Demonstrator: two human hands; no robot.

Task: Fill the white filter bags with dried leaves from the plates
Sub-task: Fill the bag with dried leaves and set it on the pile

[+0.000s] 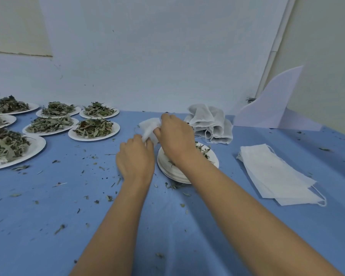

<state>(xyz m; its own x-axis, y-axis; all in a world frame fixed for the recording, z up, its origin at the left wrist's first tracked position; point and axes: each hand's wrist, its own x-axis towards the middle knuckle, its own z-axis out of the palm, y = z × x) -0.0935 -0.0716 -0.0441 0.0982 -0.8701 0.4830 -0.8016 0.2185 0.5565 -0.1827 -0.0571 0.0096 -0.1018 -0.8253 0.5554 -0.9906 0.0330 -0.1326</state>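
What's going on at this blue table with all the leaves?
A person is packing dried leaves into white filter bags. The left hand and the right hand both grip one filter bag near a stack of plates with a few leaves on top. More plates of leaves wait on the left, flat empty bags lie on the right, and a heap of bunched-up bags sits behind.

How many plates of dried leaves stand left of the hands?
7 plates: three in the back row, three in the middle row, one nearest. More may lie beyond the left edge.
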